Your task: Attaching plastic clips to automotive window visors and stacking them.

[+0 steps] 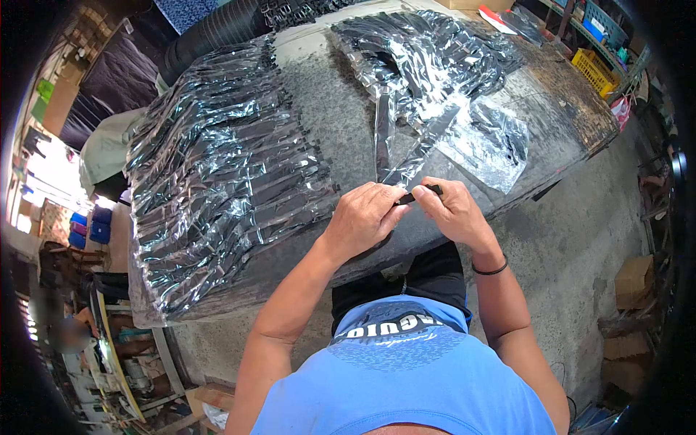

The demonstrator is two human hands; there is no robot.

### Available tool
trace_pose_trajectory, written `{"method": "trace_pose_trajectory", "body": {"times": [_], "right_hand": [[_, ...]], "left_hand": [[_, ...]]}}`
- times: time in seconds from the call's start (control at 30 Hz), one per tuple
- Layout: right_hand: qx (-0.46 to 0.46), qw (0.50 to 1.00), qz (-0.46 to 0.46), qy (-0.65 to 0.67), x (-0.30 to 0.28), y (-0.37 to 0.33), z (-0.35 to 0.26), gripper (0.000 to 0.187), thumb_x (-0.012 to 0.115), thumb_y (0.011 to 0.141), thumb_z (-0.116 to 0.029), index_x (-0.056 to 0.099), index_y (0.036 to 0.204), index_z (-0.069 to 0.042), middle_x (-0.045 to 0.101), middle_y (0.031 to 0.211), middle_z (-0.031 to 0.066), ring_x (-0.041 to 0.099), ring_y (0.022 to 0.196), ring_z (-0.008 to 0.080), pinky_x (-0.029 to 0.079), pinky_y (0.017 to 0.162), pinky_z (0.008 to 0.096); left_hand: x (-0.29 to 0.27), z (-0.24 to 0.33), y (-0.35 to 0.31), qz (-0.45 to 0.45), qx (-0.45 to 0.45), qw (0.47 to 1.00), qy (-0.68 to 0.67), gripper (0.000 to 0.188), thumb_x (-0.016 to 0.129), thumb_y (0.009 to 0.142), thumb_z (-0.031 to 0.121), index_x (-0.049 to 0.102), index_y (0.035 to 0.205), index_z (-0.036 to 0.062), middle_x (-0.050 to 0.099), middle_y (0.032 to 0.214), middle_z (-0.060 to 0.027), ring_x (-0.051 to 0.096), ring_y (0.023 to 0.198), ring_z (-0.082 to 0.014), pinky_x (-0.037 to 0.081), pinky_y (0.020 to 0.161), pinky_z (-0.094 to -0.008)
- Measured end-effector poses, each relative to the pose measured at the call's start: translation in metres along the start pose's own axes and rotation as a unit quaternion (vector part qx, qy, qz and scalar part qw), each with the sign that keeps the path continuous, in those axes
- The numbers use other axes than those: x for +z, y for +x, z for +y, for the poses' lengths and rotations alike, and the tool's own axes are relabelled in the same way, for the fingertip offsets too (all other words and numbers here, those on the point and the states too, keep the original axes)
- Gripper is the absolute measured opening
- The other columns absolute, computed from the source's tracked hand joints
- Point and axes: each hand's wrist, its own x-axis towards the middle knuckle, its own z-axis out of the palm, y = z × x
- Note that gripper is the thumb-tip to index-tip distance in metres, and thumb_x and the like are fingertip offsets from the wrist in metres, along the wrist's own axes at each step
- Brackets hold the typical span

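Observation:
At the near edge of the table, my left hand and my right hand meet over a small black piece, which looks like the buckle end of a black strap. Both hands are closed, with thumbs and fingers pinching it from either side. Just beyond my fingers, a black strap in a clear plastic sleeve runs back toward a loose pile of sleeved straps. To my left lies a wide, layered row of similar black straps in clear sleeves. My fingers partly hide the held piece.
A flattened clear plastic bag lies right of the strap pile on the worn grey table. A black ribbed roll stands at the back left. Shelving with a yellow crate is at far right, cardboard boxes below it.

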Motion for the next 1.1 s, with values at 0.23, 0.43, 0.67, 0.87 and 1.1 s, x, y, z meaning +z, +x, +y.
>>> {"method": "trace_pose_trajectory", "body": {"times": [0.23, 0.43, 0.67, 0.87, 1.1], "right_hand": [[0.009, 0.999, -0.002, 0.042, -0.006, 0.003, 0.003, 0.028, 0.057, 0.094, -0.022, 0.058, 0.079, 0.002, 0.044, 0.055, 0.0020, 0.038, 0.054, 0.0069, 0.033, 0.047, 0.0287], [-0.020, 0.999, -0.018, 0.031, -0.005, 0.000, 0.001, 0.027, 0.058, 0.094, -0.021, 0.057, 0.079, 0.002, 0.039, 0.055, 0.0044, 0.034, 0.053, 0.0081, 0.031, 0.046, 0.0298], [-0.059, 0.997, -0.047, -0.023, -0.013, 0.005, -0.012, 0.024, 0.058, 0.093, -0.019, 0.055, 0.080, 0.002, 0.039, 0.057, 0.0097, 0.033, 0.054, 0.0121, 0.032, 0.048, 0.0324], [-0.089, 0.995, -0.019, -0.041, -0.007, 0.009, -0.016, 0.027, 0.057, 0.093, -0.020, 0.053, 0.078, 0.002, 0.038, 0.059, 0.0122, 0.032, 0.054, 0.0164, 0.032, 0.049, 0.0339], [-0.077, 0.995, -0.029, -0.049, -0.006, 0.012, -0.013, 0.029, 0.057, 0.094, -0.023, 0.054, 0.079, 0.002, 0.038, 0.060, 0.0127, 0.031, 0.054, 0.0171, 0.032, 0.049, 0.0340]], "left_hand": [[0.004, 0.026, 0.001, 0.087, -0.098, 0.990, -0.059, 0.042, 0.082, 0.069, 0.015, 0.062, 0.104, 0.0028, 0.067, 0.092, -0.0131, 0.067, 0.088, -0.0295, 0.054, 0.074, -0.0357], [0.010, 0.012, -0.009, 0.085, -0.031, 0.996, 0.014, 0.039, 0.080, 0.067, 0.009, 0.062, 0.101, 0.0034, 0.067, 0.091, -0.0121, 0.064, 0.073, -0.0267, 0.052, 0.064, -0.0349], [-0.002, 0.006, 0.002, 0.082, 0.032, 0.996, 0.031, 0.033, 0.078, 0.067, 0.005, 0.063, 0.097, 0.0048, 0.067, 0.089, -0.0096, 0.061, 0.066, -0.0244, 0.048, 0.058, -0.0351], [-0.011, -0.003, 0.009, 0.087, 0.046, 0.995, 0.034, 0.033, 0.078, 0.067, 0.005, 0.064, 0.097, 0.0053, 0.067, 0.089, -0.0087, 0.063, 0.069, -0.0246, 0.049, 0.060, -0.0345], [-0.014, -0.003, 0.012, 0.080, 0.034, 0.996, 0.029, 0.031, 0.079, 0.067, 0.006, 0.064, 0.095, 0.0045, 0.067, 0.088, -0.0097, 0.064, 0.071, -0.0248, 0.051, 0.062, -0.0347]]}}
